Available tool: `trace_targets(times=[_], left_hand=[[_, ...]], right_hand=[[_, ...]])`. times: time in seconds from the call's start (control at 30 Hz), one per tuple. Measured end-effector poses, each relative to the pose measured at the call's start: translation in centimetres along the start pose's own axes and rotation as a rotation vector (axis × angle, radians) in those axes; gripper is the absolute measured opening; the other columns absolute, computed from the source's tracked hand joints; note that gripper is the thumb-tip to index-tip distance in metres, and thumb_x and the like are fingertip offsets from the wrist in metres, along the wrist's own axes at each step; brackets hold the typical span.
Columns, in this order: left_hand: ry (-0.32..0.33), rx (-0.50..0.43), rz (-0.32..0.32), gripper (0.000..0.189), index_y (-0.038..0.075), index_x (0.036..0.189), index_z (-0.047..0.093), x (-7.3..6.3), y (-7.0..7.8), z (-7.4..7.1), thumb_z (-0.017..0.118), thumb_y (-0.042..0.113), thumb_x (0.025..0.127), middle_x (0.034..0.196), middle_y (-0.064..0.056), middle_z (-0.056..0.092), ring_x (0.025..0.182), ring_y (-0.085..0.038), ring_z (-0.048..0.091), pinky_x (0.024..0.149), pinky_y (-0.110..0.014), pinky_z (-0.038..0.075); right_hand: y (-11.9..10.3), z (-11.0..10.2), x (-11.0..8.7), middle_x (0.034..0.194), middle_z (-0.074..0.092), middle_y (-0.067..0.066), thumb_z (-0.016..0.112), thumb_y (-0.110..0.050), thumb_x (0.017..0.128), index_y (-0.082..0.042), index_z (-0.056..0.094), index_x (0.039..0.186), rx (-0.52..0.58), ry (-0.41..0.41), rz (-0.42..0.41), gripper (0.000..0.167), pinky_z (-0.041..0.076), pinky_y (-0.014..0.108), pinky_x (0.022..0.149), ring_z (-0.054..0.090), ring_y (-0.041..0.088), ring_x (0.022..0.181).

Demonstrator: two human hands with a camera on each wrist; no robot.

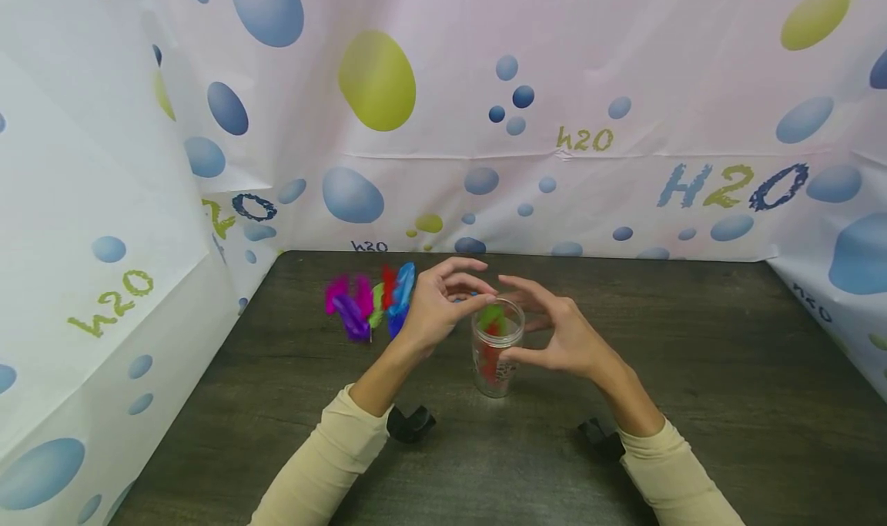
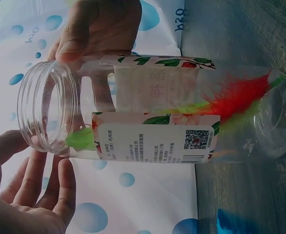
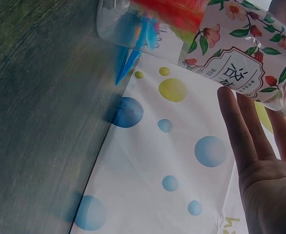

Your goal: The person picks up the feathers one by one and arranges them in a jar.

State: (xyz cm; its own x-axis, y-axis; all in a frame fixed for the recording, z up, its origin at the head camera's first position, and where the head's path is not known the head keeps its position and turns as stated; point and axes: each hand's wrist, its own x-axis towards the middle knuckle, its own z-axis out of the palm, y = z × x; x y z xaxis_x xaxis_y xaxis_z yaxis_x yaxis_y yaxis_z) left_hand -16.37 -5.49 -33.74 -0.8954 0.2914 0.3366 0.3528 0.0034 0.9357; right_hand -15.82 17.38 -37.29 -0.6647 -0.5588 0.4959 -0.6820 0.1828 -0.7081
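pink floral label (image 3: 240, 48), red feather (image 2: 238, 101), green feather (image 1: 493, 316), dark table (image 1: 513, 464), blue-spotted backdrop (image 1: 450, 72)

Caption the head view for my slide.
Left grip near the rim, right grip beside an upright jar containing red and green feathers.

A transparent cylindrical jar (image 1: 483, 360) is standing upright on a dark wood-grain tabletop (image 1: 277, 441), between the bare left hand (image 1: 438, 303) and bare right hand (image 1: 568, 337). The left hand is occupying the left edge of the mouth; the right is flanking the right side, thumb in front. Inside, a fluffy red feather (image 2: 240, 97) is lying low, a green feather (image 2: 82, 140) reaching toward the neck. Left of the left hand, I am noting loose feathers lying grouped: magenta (image 1: 363, 291) behind purple (image 1: 352, 318), then lime green (image 1: 376, 304), red (image 1: 389, 286) and blue (image 1: 402, 295), running rightward. A white sheet with blue and yellow-green spots (image 1: 443, 41) is hanging behind the tabletop and along both sides.
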Motion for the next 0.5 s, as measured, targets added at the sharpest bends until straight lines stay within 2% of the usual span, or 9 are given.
trace_targets(times=[0.17,0.3,0.4,0.5], left_hand=[[0.017,0.026,0.000,0.033,-0.006,0.126,0.063,0.0,-0.1,-0.6,0.072,-0.004,0.094,0.098,-0.019,0.076,0.091,-0.018,0.073,0.092,-0.037,0.060],[0.025,0.064,-0.002,0.031,-0.005,0.126,0.064,-0.1,-0.1,-1.7,0.071,-0.002,0.096,0.099,-0.019,0.076,0.094,-0.028,0.073,0.091,-0.035,0.060],[0.028,0.126,0.026,0.029,-0.005,0.124,0.065,-0.1,-0.2,-2.4,0.071,-0.001,0.096,0.099,-0.021,0.076,0.094,-0.035,0.073,0.088,-0.033,0.060],[0.042,0.213,0.064,0.028,-0.005,0.122,0.066,0.0,-0.5,-3.2,0.072,0.000,0.095,0.099,-0.021,0.076,0.092,-0.035,0.073,0.085,-0.032,0.060]], right_hand=[[0.1,0.0,0.0,0.135,0.066,0.018,0.092,-0.002,0.075,-0.006,0.040,0.157,0.006,-0.001,-0.004,0.097,0.064,0.038,0.079,0.067,0.038,0.119],[0.2,0.0,0.0,0.130,0.069,0.016,0.092,-0.001,0.075,-0.006,0.040,0.157,0.005,-0.002,-0.005,0.098,0.064,0.037,0.079,0.068,0.037,0.118],[0.2,0.0,0.0,0.132,0.068,0.017,0.092,-0.001,0.075,-0.005,0.040,0.156,-0.002,-0.001,-0.001,0.097,0.064,0.037,0.079,0.068,0.037,0.118],[0.2,-0.1,0.0,0.136,0.065,0.018,0.092,-0.001,0.074,-0.004,0.039,0.156,-0.004,-0.003,0.002,0.097,0.064,0.037,0.079,0.068,0.037,0.118]])
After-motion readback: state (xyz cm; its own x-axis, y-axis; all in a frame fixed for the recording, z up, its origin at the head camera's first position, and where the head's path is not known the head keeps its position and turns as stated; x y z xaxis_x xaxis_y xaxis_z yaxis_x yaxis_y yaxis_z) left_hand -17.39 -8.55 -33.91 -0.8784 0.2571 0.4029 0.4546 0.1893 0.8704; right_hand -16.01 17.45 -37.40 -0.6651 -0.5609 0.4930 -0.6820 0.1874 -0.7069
